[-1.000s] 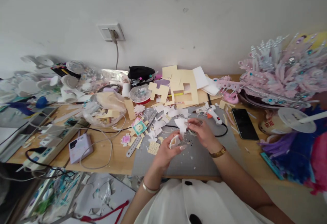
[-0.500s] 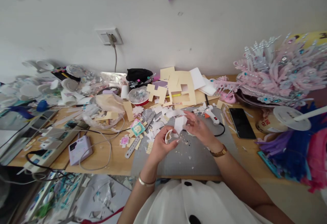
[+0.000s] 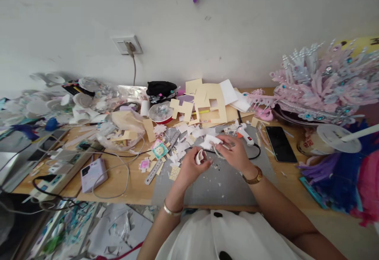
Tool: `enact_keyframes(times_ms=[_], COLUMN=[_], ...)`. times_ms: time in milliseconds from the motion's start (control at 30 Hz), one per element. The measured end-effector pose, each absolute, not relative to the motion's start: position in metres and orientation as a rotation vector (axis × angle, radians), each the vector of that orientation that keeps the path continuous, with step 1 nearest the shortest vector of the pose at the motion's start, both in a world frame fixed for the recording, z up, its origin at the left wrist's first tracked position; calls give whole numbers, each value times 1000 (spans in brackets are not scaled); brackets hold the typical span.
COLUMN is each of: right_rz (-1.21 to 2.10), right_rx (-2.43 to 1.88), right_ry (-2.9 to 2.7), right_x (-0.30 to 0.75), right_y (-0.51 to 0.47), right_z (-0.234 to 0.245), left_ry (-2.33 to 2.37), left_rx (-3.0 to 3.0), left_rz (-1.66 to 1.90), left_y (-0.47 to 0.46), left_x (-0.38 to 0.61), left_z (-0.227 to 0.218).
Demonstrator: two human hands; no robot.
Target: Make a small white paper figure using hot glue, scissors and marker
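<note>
My left hand point(image 3: 191, 168) is closed around a small curled strip of white paper or card point(image 3: 200, 157), which bends into a loop between thumb and fingers. In my right hand point(image 3: 233, 152), thumb and fingers pinch a white piece of paper point(image 3: 212, 139) that is folded or curved. The two pieces are close but apart. Both hands are above the grey cutting mat point(image 3: 219, 189), where tiny crumbs lie. White paper scraps point(image 3: 180, 147) are heaped just beyond my left hand. A white glue gun point(image 3: 245, 133) lies behind my right hand.
Cream card cut-outs point(image 3: 211, 94) lean near the wall. A phone point(image 3: 280, 144), a lidded drink cup point(image 3: 319, 143) and a pink beaded headpiece point(image 3: 319, 82) stand right. Leftward are a metal ruler point(image 3: 154, 171), a lilac power bank point(image 3: 94, 175), cables and a power strip point(image 3: 56, 179).
My right hand has turned and closed on the white paper, which now tilts flatter and farther back. My left hand has shifted slightly right with the curled strip.
</note>
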State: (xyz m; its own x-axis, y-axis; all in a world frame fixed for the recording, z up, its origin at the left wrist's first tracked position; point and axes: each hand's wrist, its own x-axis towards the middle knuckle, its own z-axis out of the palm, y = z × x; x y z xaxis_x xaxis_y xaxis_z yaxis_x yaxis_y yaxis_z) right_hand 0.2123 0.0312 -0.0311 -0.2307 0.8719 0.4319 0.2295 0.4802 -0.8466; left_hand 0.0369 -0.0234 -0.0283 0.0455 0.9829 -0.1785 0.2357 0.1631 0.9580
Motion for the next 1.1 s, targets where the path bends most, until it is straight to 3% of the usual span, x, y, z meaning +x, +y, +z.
enact_keyframes(times_ms=[167, 433, 700, 933, 1100], right_rz=[597, 646, 763, 850, 870], right_rx=[-750, -646, -688, -1017, -942], right_ry=[-1822, -1896, -1962, -1737, -1846], right_x=[203, 204, 209, 210, 209], right_y=[26, 24, 26, 26, 25], right_z=[-39, -44, -39, -50, -53], left_ry=[1297, 1075, 1133, 1084, 1076], left_rx=[1151, 1012, 805, 680, 691], left_rz=[930, 861, 819, 770, 773], left_y=[-27, -34, -34, -29, -25], left_x=[38, 35, 42, 40, 38], left_z=[-32, -31, -29, -39, -45])
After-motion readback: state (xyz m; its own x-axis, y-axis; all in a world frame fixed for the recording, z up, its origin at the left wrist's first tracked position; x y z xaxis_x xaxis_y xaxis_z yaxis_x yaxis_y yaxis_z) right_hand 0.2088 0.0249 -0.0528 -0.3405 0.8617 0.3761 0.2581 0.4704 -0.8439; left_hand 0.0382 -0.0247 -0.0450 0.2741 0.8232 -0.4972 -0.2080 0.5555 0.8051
